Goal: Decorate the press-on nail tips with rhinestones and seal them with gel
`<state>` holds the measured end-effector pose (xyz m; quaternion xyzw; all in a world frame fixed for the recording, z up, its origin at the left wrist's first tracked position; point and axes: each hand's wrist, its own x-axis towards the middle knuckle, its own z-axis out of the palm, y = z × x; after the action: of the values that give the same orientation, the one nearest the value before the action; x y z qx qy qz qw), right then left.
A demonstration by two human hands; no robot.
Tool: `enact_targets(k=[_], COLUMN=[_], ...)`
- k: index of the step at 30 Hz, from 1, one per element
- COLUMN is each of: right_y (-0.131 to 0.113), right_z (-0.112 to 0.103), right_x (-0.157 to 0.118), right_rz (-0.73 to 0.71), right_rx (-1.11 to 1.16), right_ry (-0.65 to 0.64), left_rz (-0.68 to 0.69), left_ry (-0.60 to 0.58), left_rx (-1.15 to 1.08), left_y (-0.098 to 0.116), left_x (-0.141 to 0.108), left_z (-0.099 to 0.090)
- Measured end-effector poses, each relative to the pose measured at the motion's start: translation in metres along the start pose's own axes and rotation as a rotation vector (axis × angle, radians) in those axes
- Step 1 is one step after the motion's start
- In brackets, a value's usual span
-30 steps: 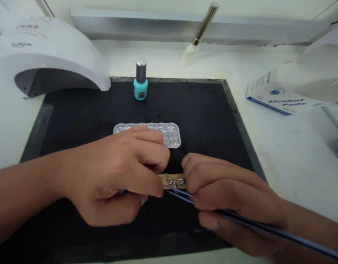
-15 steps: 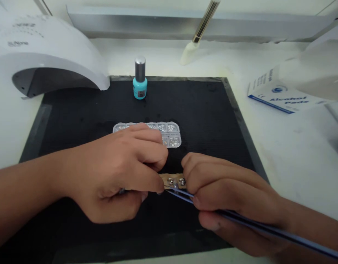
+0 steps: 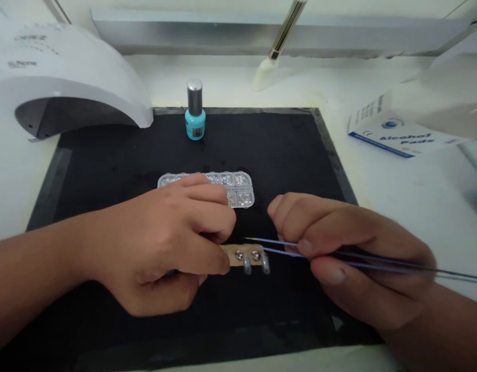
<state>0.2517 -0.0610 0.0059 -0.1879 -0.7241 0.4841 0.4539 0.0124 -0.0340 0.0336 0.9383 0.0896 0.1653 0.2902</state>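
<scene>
Our left hand [image 3: 176,232] pinches the tan strip [image 3: 247,249]; our right hand [image 3: 350,227], apart from it, grips blue tweezers [image 3: 285,252]. Beyond our left hand lies a clear case [image 3: 243,189].

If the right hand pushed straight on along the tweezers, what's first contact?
Likely the left hand, whose curled fingers lie just beyond the tips of the tweezers. Depth is unclear, so the tan strip may get hit first.

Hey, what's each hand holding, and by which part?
The right hand holds tweezers by their arms, behind the tips. The left hand holds the tan strip; its right end sticks out, but the exact grip is hidden.
</scene>
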Motion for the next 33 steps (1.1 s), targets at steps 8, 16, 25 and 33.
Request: enact_targets(k=[8,16,25,33], right_y=[0.001,0.003,0.006,-0.007], right_z=[0.000,0.001,-0.003,0.005], right_x=[0.002,0.001,0.003,0.000], right_rz=[0.021,0.036,0.007,0.001], right_rx=[0.037,0.010,-0.016,-0.126], right_ry=[0.081,0.095,0.056,-0.184], left_rz=[-0.014,-0.017,-0.055,-0.098], left_ry=[0.119,0.046,0.086,0.246], left_rx=[-0.088,-0.056,-0.017,-0.067], left_y=[0.001,0.002,-0.002,-0.015], left_x=[-0.002,-0.002,-0.005,-0.008], left_z=[-0.001,0.000,0.003,0.003])
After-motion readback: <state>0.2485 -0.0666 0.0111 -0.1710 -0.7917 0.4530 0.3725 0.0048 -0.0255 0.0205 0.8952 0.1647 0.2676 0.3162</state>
